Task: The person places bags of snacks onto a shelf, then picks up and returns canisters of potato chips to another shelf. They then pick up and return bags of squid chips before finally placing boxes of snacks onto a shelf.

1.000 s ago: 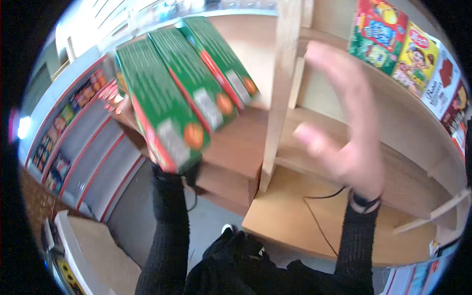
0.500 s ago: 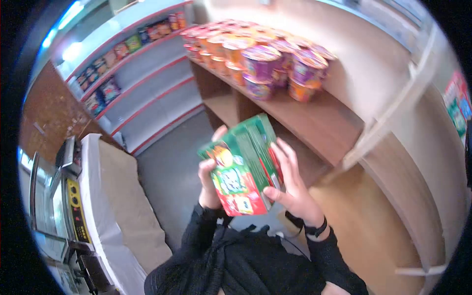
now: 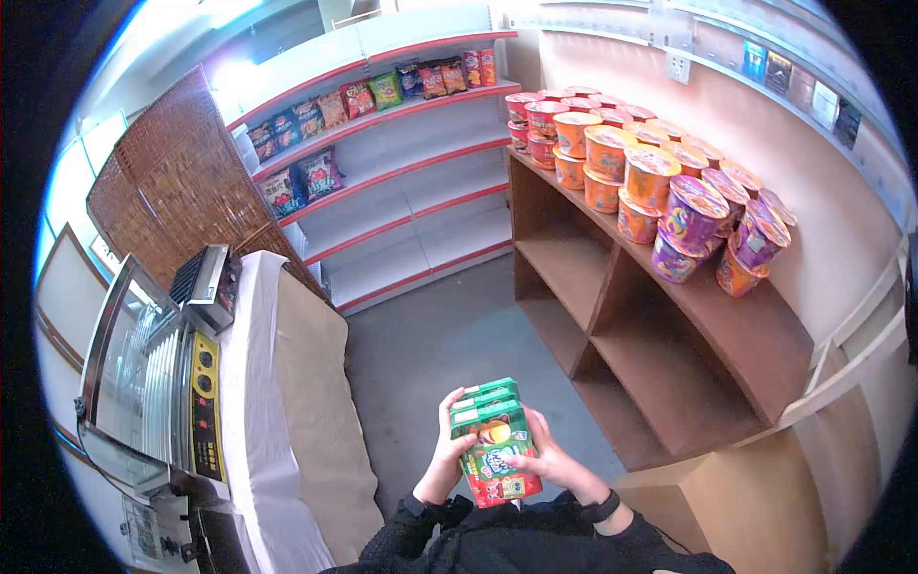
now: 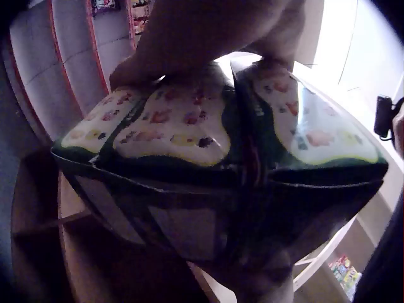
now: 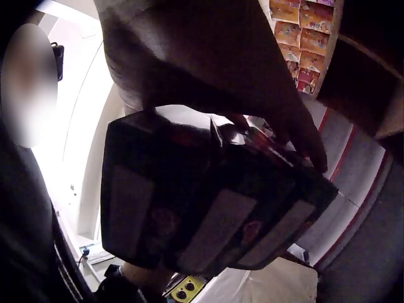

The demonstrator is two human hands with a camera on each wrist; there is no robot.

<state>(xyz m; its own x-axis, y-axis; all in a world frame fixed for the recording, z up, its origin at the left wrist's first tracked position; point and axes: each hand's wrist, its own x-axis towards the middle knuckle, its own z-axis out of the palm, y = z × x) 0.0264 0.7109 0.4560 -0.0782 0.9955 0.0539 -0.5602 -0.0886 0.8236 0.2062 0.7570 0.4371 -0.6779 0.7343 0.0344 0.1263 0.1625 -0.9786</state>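
Observation:
A stack of three green-and-red snack boxes (image 3: 499, 450) is held upright in front of the body, one behind the other. On the left side my left hand (image 3: 447, 457) grips them, its thumb over the front box's edge. My right hand (image 3: 559, 465) holds the opposite side, thumb lying across the printed front. Seen from the left wrist, the boxes' narrow printed sides (image 4: 177, 123) line up, with fingers above and below. In the right wrist view the boxes (image 5: 208, 196) appear dark, and the right hand (image 5: 208, 63) spans over them.
Stacked instant noodle cups (image 3: 650, 172) stand on a brown wooden shelf unit (image 3: 669, 373) at the right. Bagged snacks (image 3: 359, 99) fill part of the white, red-edged rack behind. A cloth-covered table (image 3: 296, 411) with a glass-fronted warmer (image 3: 143, 364) stands left. Grey floor (image 3: 430, 316) lies between.
The boxes moved from the left hand alone into both hands, then lower and closer to the body. The right hand came from open in the air onto them. The view turned left toward the rack.

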